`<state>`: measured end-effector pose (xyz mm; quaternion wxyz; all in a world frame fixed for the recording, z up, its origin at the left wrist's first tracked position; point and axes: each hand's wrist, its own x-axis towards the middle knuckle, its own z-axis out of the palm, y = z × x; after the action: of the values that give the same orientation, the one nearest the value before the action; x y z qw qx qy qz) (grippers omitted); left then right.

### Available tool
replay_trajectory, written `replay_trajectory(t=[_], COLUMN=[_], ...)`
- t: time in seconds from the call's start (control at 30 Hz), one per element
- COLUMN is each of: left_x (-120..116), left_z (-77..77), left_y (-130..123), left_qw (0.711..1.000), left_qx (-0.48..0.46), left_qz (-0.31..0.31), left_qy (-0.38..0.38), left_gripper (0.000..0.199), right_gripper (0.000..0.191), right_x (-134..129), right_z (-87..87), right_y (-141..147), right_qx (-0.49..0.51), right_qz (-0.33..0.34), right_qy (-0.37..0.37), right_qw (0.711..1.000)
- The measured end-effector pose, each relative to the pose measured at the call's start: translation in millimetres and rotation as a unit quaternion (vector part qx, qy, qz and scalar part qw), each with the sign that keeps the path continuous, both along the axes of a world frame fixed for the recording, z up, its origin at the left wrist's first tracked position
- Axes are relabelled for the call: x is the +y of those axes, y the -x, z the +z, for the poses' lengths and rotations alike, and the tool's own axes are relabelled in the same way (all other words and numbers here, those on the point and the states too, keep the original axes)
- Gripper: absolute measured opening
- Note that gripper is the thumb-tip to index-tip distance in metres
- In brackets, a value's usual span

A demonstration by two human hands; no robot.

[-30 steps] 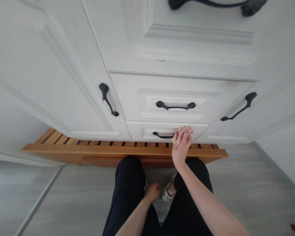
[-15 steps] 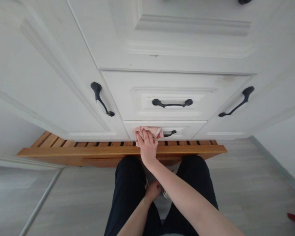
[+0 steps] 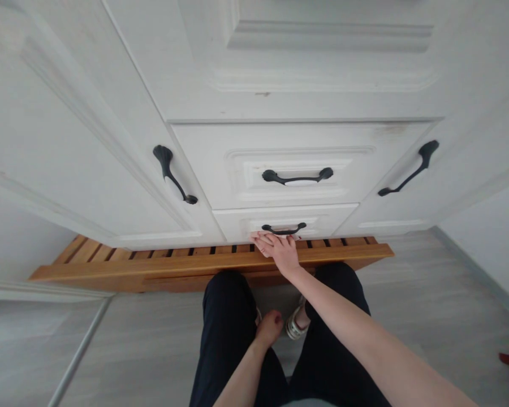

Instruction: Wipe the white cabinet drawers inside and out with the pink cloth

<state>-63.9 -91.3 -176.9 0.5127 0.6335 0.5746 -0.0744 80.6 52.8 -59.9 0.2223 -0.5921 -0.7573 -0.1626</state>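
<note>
In the head view, the right hand (image 3: pixel 285 255) held a pink cloth (image 3: pixel 261 243) under outstretched fingers, just below centre frame, at the bottom drawer (image 3: pixel 234 222) beneath its black handle (image 3: pixel 285 231). The left hand (image 3: pixel 270 326), lower centre, was curled closed between the knees (image 3: pixel 228 291).

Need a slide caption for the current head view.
Right hand holds a pale pink cloth at the white bottom drawer, just below its black handle; left hand between the knees.
</note>
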Motion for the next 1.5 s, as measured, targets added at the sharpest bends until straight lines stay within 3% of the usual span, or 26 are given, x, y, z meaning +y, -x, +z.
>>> replay_trajectory(t=[0.1, 0.2, 0.27, 0.33, 0.43, 0.5, 0.6, 0.73, 0.97, 1.1, 1.27, 1.37, 1.43, 1.5], left_x=[0, 1, 2, 1, 0, -1, 0, 1, -2, 1, 2, -1, -3, -3], left_z=[-1.4, -4.0, -5.6, -6.4, -5.5, -4.2, -2.1, -2.1, -4.9, -4.6, -7.6, -10.2, -11.6, -12.8], left_y=[0, -3, -5, -8, -8, -6, 0, 6, 5, 4, -2, -6, -7, -6], left_qw=[1.0, 1.0, 1.0, 1.0, 1.0, 1.0, 0.999, 1.0, 1.0, 0.999, 1.0, 1.0, 1.0, 1.0], left_qx=[-0.01, -0.014, -0.01, -0.002, 0.001, 0.0, 0.002, 0.001, -0.022, -0.029, -0.025, -0.016, -0.012, -0.01], left_qz=[0.0, -0.001, -0.002, -0.006, -0.017, -0.027, -0.032, -0.021, 0.005, 0.015, 0.015, 0.006, 0.0, -0.004], left_qy=[-0.003, 0.0, 0.001, 0.001, 0.001, 0.002, 0.002, -0.006, -0.008, -0.004, 0.002, 0.011, 0.015, 0.012], left_gripper=[0.025, 0.024, 0.023, 0.023, 0.025, 0.025, 0.027, 0.027, 0.025, 0.026, 0.025, 0.023, 0.024, 0.024], right_gripper=[0.034, 0.033, 0.033, 0.027, 0.027, 0.023, 0.019, 0.025, 0.014, 0.013, 0.014, 0.019, 0.023, 0.019], right_x=[-18, -47, -65, -70, -48, -21, 7, 4, -5, -15, -66, -90, -93, -83], right_z=[3.6, 13.9, 26.4, 41.8, 63.2, 71.4, 72.7, 67.3, 60.2, 55.0, 42.0, 29.0, 23.8, 25.1], right_y=[-38, -63, -61, -43, -2, 14, 11, -21, -81, -147, -213, -202, -165, -109], right_qx=[0.025, 0.064, 0.081, 0.084, 0.083, 0.064, 0.039, -0.001, -0.04, -0.063, -0.086, -0.036, -0.006, 0.035], right_qz=[-0.08, -0.159, -0.15, -0.096, -0.04, -0.002, 0.042, 0.061, 0.072, -0.003, -0.12, -0.177, -0.11, -0.036], right_qy=[-0.019, -0.031, -0.055, -0.107, -0.151, -0.11, -0.06, -0.045, -0.006, 0.022, 0.045, 0.023, 0.02, -0.008], right_qw=[0.996, 0.985, 0.984, 0.986, 0.984, 0.992, 0.997, 0.997, 0.997, 0.998, 0.988, 0.983, 0.994, 0.999])
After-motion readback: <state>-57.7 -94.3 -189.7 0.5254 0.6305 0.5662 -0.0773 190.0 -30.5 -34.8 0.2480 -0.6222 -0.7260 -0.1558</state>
